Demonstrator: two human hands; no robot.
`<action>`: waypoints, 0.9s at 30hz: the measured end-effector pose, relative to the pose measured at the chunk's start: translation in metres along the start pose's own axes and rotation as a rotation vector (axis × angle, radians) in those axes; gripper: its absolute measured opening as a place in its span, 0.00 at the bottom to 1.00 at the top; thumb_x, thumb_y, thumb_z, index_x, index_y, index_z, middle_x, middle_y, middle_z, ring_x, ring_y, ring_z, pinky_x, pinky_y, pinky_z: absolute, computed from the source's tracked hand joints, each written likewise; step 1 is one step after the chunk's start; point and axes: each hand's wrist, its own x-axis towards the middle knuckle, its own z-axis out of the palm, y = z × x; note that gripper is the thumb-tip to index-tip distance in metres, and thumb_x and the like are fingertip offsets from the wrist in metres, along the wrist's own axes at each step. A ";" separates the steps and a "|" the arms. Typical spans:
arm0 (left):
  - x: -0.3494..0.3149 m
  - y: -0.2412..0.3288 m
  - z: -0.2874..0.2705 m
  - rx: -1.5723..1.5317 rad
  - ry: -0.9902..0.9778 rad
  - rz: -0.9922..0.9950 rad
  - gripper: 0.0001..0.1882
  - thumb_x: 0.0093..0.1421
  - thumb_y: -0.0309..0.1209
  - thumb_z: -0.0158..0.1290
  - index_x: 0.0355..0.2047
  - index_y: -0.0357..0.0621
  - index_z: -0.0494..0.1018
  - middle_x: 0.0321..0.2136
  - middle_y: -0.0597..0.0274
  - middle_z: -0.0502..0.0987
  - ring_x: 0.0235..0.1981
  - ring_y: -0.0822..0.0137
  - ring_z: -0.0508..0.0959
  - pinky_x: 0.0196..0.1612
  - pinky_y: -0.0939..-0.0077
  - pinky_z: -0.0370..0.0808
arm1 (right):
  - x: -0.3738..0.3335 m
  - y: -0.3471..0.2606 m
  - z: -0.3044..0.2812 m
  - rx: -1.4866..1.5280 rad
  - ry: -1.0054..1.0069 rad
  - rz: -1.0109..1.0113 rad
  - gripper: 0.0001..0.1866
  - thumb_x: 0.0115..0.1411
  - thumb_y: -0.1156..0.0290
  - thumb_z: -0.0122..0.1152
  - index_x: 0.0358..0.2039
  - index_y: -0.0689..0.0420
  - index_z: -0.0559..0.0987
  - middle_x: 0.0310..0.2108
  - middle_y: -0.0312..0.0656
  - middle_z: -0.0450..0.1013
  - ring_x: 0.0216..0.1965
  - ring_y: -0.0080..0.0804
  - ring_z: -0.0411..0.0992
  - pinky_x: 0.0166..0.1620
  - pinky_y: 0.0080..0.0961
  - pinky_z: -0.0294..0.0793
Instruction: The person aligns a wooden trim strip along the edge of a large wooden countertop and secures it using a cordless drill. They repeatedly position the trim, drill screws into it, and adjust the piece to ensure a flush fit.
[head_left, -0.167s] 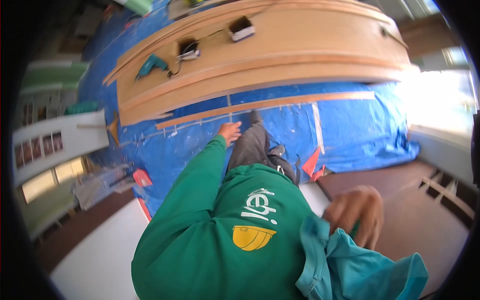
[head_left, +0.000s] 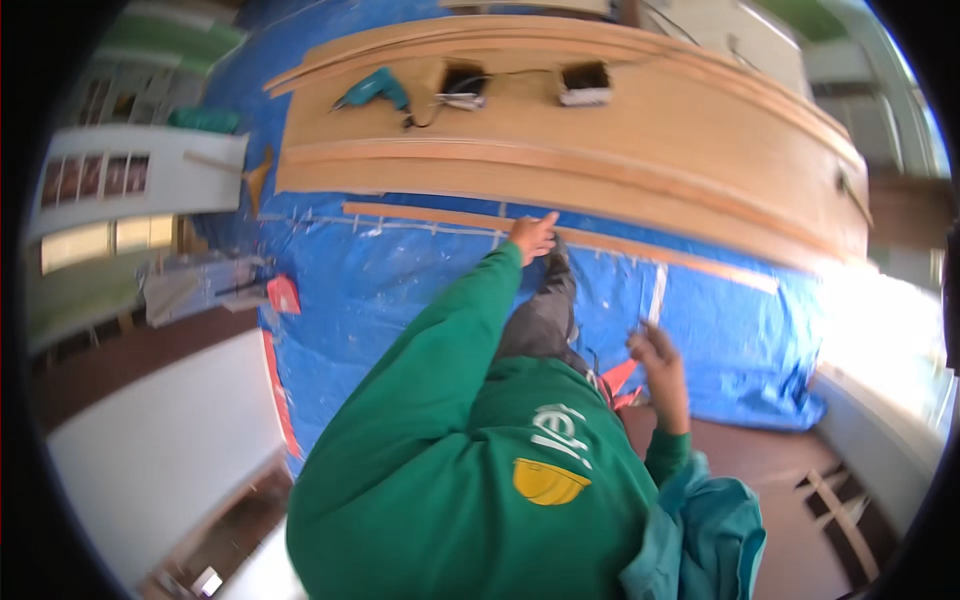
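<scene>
My left hand point(head_left: 533, 238) reaches forward with its fingers stretched out and nothing in it. It appears over the near side of a long wooden strip point(head_left: 640, 247) lying on blue sheeting; I cannot tell whether they touch. My right hand point(head_left: 657, 360) is raised beside my body, a little blurred, its fingers loosely bent and apart, holding nothing that I can see. Near my right arm hangs a teal cloth point(head_left: 705, 530). Farther ahead lies a large wooden panel point(head_left: 680, 140) with raised wooden edging. On it rest a teal power drill point(head_left: 375, 90) and its dark cord.
Blue sheeting point(head_left: 350, 330) covers the floor under my feet. Two box-shaped openings, one with a pale box rim point(head_left: 585, 97), sit in the panel. A red-pink object point(head_left: 284, 294) lies at the left. Brown boards point(head_left: 780, 450) lie at the right, near a bright window.
My view has swung, so the panel and drill sit farther right. My right hand has come up and forward from beside the teal cloth. My left arm still reaches ahead.
</scene>
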 end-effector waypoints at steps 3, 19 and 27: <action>0.067 0.079 -0.003 -0.261 0.265 0.009 0.41 0.64 0.56 0.64 0.64 0.34 0.69 0.53 0.36 0.78 0.48 0.46 0.83 0.47 0.54 0.83 | 0.007 0.137 -0.038 -1.339 -0.026 -0.241 0.39 0.56 0.44 0.76 0.59 0.58 0.77 0.48 0.57 0.79 0.53 0.57 0.76 0.51 0.46 0.78; 0.093 0.058 0.005 -0.659 0.527 0.218 0.22 0.66 0.46 0.62 0.49 0.43 0.70 0.41 0.55 0.75 0.38 0.56 0.79 0.45 0.48 0.85 | 0.037 0.242 -0.272 -0.392 -0.074 0.388 0.22 0.71 0.53 0.60 0.55 0.56 0.77 0.45 0.46 0.79 0.39 0.36 0.77 0.37 0.37 0.75; -0.151 -0.019 0.050 -0.731 0.667 0.229 0.27 0.69 0.47 0.59 0.62 0.46 0.71 0.56 0.51 0.74 0.56 0.51 0.75 0.59 0.45 0.81 | 0.222 0.110 -0.318 0.866 0.477 0.381 0.65 0.59 0.21 0.56 0.77 0.61 0.47 0.74 0.63 0.52 0.73 0.58 0.57 0.72 0.53 0.59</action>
